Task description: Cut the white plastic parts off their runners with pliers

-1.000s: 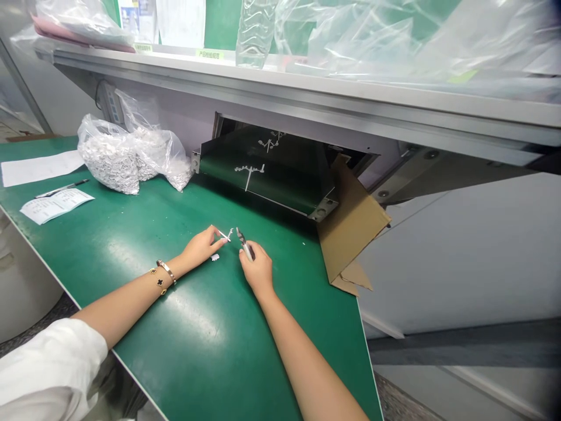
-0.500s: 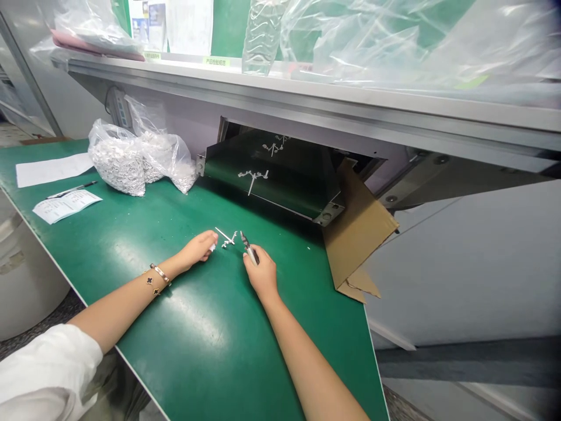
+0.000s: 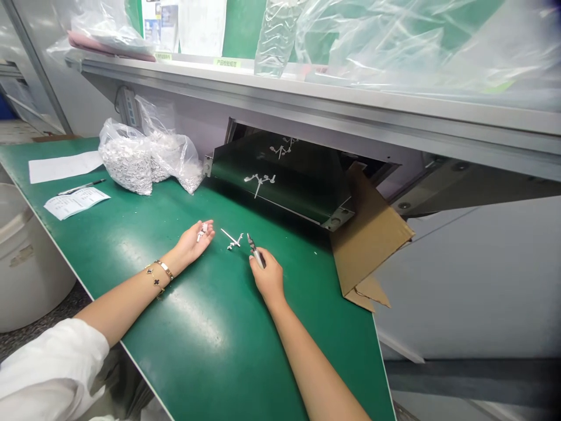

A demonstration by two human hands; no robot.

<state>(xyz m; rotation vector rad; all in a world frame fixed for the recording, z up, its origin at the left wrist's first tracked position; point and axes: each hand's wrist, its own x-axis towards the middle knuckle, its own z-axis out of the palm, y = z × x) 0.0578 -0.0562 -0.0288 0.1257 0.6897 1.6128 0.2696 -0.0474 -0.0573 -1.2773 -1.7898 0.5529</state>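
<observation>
The bench (image 3: 184,345) is finished in smooth, glossy green. Shiny metal is seen on the cutters (image 3: 250,243), matt white on the sprue (image 3: 233,241), and rough matt brown on the cardboard (image 3: 372,234) at 3 o'clock.

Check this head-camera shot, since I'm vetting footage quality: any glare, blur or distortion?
In the head view, a pale glare streak lies across the green mat, the plastic sheeting shows bright highlights, the wide lens slants the aluminium shelf edge, and the left hand and right hand with its pliers look sharp.
</observation>
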